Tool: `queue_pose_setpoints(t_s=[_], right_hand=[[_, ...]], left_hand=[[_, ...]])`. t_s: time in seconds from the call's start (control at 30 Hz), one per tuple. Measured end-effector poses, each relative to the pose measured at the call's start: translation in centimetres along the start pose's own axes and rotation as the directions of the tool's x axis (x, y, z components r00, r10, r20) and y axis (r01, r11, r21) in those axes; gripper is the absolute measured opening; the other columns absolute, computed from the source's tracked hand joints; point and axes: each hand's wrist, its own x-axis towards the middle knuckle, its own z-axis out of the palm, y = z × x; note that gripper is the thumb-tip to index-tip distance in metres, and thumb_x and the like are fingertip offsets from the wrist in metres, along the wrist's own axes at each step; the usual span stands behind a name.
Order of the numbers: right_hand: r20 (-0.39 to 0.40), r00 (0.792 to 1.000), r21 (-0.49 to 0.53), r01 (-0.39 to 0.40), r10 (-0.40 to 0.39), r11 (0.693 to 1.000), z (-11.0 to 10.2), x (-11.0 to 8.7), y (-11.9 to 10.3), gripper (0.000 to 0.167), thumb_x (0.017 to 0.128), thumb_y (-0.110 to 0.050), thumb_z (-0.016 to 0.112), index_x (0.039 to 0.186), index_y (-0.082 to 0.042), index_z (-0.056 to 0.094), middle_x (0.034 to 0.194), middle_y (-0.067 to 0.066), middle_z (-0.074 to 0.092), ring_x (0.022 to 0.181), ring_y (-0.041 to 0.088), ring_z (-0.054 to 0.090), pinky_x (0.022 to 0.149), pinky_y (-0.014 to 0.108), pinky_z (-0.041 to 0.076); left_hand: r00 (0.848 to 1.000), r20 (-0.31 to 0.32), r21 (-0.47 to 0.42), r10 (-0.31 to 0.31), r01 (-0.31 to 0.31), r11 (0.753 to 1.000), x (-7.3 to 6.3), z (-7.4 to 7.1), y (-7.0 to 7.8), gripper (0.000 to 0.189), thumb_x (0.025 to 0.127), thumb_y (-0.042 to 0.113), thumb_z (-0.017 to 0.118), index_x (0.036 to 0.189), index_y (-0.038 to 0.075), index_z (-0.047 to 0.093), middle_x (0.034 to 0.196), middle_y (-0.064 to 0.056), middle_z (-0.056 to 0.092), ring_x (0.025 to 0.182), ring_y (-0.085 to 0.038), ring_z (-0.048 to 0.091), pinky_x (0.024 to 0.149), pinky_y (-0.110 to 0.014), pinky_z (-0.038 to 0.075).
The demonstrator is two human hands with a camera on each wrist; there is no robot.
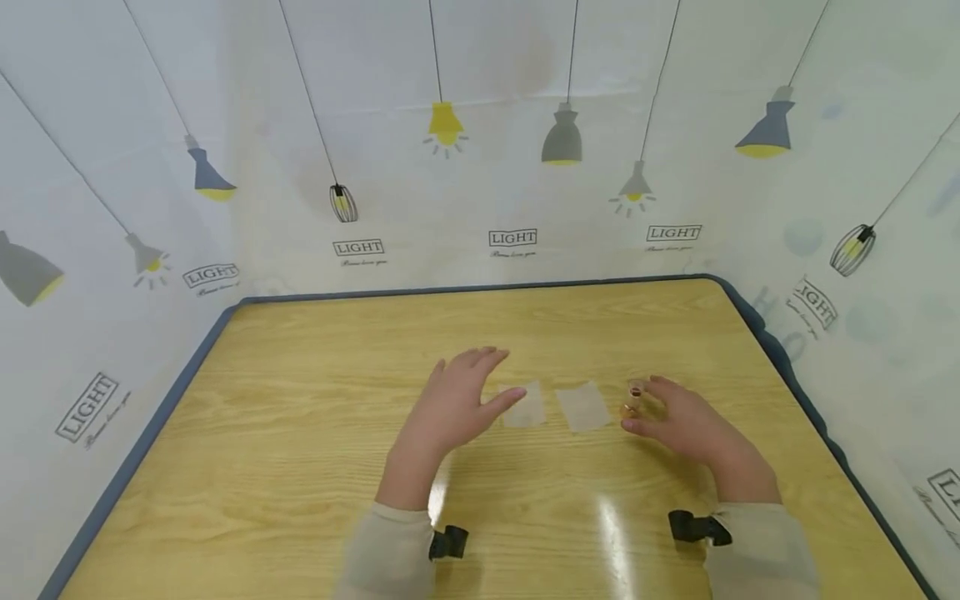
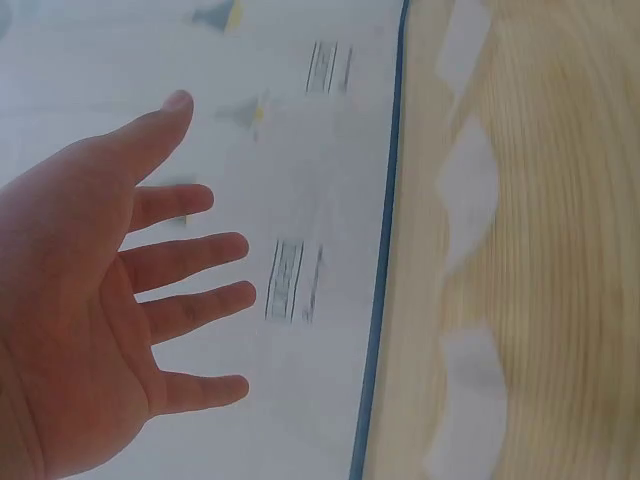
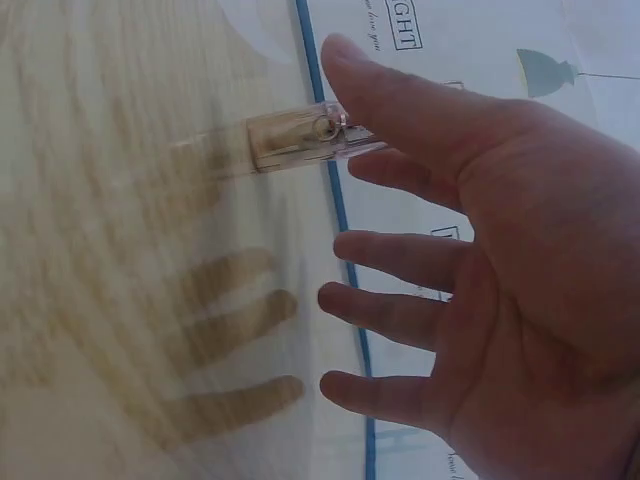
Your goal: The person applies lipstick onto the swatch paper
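My left hand [image 1: 453,404] hovers over the table with fingers spread, holding nothing. In the left wrist view, the palm of that hand [image 2: 90,290] shows whole. A small clear bottle [image 3: 290,138] with amber contents stands upright on the table; the head view shows the bottle [image 1: 633,400] beside my right hand [image 1: 682,421]. The thumb and index finger of the right hand [image 3: 500,250] extend around the bottle's upper end, the other fingers straight and apart. Whether they touch it is unclear. Between the hands lie pale squares, one nearer the left hand [image 1: 528,407], another nearer the bottle [image 1: 585,406].
The wood-grain table [image 1: 300,467] has a blue edge [image 1: 480,288] along its back and sides. Behind it hangs a white wall covering [image 1: 450,208] printed with lamps. Three pale pieces, including a lower one [image 2: 470,400], appear in the left wrist view.
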Motion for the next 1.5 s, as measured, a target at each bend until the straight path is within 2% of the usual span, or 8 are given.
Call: queue_pose_setpoints(t_s=[0.17, 0.3, 0.43, 0.57, 0.8, 1.13, 1.37, 1.5], right_hand=[[-0.012, 1.0, -0.027, -0.023, 0.022, 0.999, 0.1, 0.7, 0.5, 0.079, 0.099, -0.048, 0.073, 0.157, 0.001, 0.049, 0.163, 0.041, 0.032, 0.147, 0.066, 0.033, 0.115, 0.077, 0.037], [-0.035, 0.999, -0.014, -0.014, 0.013, 1.0, 0.0, 1.2, 0.8, 0.075, 0.098, -0.047, 0.075, 0.153, -0.001, 0.054, 0.16, 0.039, 0.04, 0.146, 0.064, 0.036, 0.113, 0.078, 0.038], [-0.049, 0.998, 0.031, 0.039, -0.038, 0.999, 0.1, 1.5, 1.1, 0.066, 0.098, -0.041, 0.077, 0.149, -0.003, 0.06, 0.153, 0.033, 0.052, 0.135, 0.058, 0.053, 0.106, 0.072, 0.049], [-0.055, 0.995, 0.065, 0.09, -0.087, 0.994, 0.4, 1.8, 1.3, 0.056, 0.098, -0.036, 0.078, 0.144, -0.006, 0.066, 0.145, 0.028, 0.062, 0.125, 0.05, 0.062, 0.101, 0.066, 0.054], [-0.041, 0.997, 0.074, 0.074, -0.071, 0.995, 0.6, 2.3, 1.2, 0.035, 0.1, -0.04, 0.075, 0.122, -0.012, 0.075, 0.141, 0.03, 0.064, 0.128, 0.055, 0.061, 0.103, 0.068, 0.053], [-0.039, 0.998, 0.031, 0.057, -0.056, 0.998, 0.5, 1.8, 0.9, 0.03, 0.103, -0.026, 0.073, 0.12, -0.002, 0.074, 0.134, 0.03, 0.064, 0.121, 0.053, 0.063, 0.099, 0.066, 0.055], [-0.006, 0.997, 0.049, 0.071, -0.071, 0.996, -0.5, 0.6, 0.5, 0.036, 0.104, -0.029, 0.07, 0.131, -0.006, 0.071, 0.142, 0.025, 0.064, 0.125, 0.049, 0.062, 0.098, 0.062, 0.056], [0.006, 0.997, 0.067, 0.073, -0.074, 0.995, -1.2, 0.2, -0.5, 0.043, 0.106, -0.031, 0.067, 0.14, -0.005, 0.066, 0.148, 0.027, 0.06, 0.132, 0.052, 0.058, 0.099, 0.062, 0.057]], left_hand=[[0.995, -0.004, 0.043, 0.099, -0.099, 0.994, 1.7, 1.2, 4.1, 0.065, 0.106, 0.06, 0.056, 0.157, 0.019, 0.054, 0.159, -0.003, 0.058, 0.148, -0.026, 0.055, 0.124, -0.048, 0.044], [0.992, -0.002, 0.041, 0.124, -0.124, 0.992, 3.1, 2.9, 6.7, 0.06, 0.107, 0.06, 0.055, 0.155, 0.024, 0.055, 0.158, 0.002, 0.059, 0.143, -0.022, 0.06, 0.116, -0.04, 0.053], [0.992, -0.009, 0.016, 0.129, -0.129, 0.992, 4.7, 4.9, 8.2, 0.054, 0.107, 0.054, 0.058, 0.153, 0.026, 0.058, 0.155, 0.003, 0.061, 0.138, -0.019, 0.064, 0.11, -0.037, 0.057], [0.99, -0.026, -0.016, 0.136, -0.136, 0.991, 6.1, 6.9, 8.8, 0.048, 0.107, 0.047, 0.062, 0.15, 0.027, 0.06, 0.154, 0.003, 0.062, 0.136, -0.017, 0.065, 0.109, -0.034, 0.057], [0.986, -0.02, -0.039, 0.163, -0.163, 0.986, 7.6, 9.0, 9.6, 0.044, 0.107, 0.039, 0.066, 0.15, 0.028, 0.061, 0.153, 0.004, 0.062, 0.137, -0.015, 0.064, 0.11, -0.03, 0.056], [0.984, 0.016, 0.02, 0.18, -0.18, 0.983, 7.2, 10.6, 10.0, 0.037, 0.108, 0.032, 0.065, 0.145, 0.029, 0.065, 0.143, 0.006, 0.07, 0.129, -0.011, 0.068, 0.103, -0.024, 0.058], [0.989, -0.011, -0.089, 0.15, -0.15, 0.985, 6.8, 10.3, 10.1, 0.031, 0.107, 0.031, 0.066, 0.138, 0.026, 0.066, 0.126, 0.009, 0.075, 0.103, -0.004, 0.072, 0.078, -0.016, 0.056], [0.995, -0.01, -0.185, 0.099, -0.099, 0.978, 6.6, 9.3, 9.8, 0.03, 0.107, 0.032, 0.067, 0.136, 0.025, 0.064, 0.123, 0.008, 0.075, 0.105, -0.008, 0.072, 0.078, -0.02, 0.057]])
